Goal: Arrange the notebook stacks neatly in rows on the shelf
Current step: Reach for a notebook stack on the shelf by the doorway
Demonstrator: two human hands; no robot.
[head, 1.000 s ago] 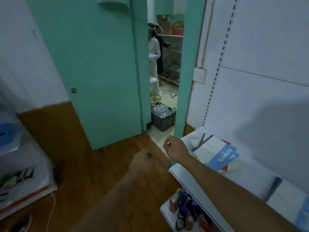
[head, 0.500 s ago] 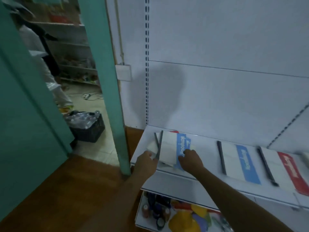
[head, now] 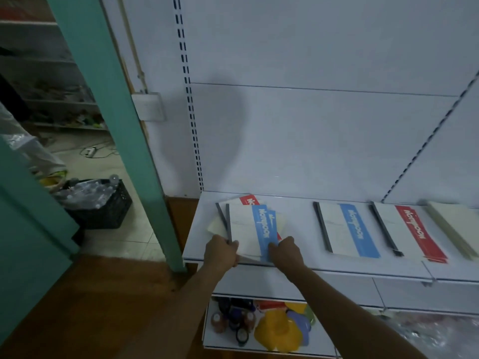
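The left hand (head: 221, 251) is gripping the near left corner of the messy notebook stack (head: 248, 229), fingers curled around its dark spine edge, while the right hand (head: 286, 251) is pinching the stack's near edge at the blue band. That stack is lying fanned and askew at the left end of the white shelf (head: 363, 269), its near edge reaching the shelf's front edge, with a red-banded cover poking out behind. Further right along the shelf a blue-banded notebook stack (head: 347, 230) is lying squared, then a red-banded notebook stack (head: 407, 229), then a plain cream stack (head: 456, 226) at the right edge of the view. A white perforated back panel (head: 311, 125) is rising behind the shelf. Below, a lower shelf (head: 321, 340) is holding small bottles (head: 233, 322) and yellow plastic items (head: 277, 330). To the left, a teal door frame (head: 116, 112) is standing on wooden flooring, and beyond it a black crate (head: 103, 208) of clear bottles is sitting on a tiled floor.
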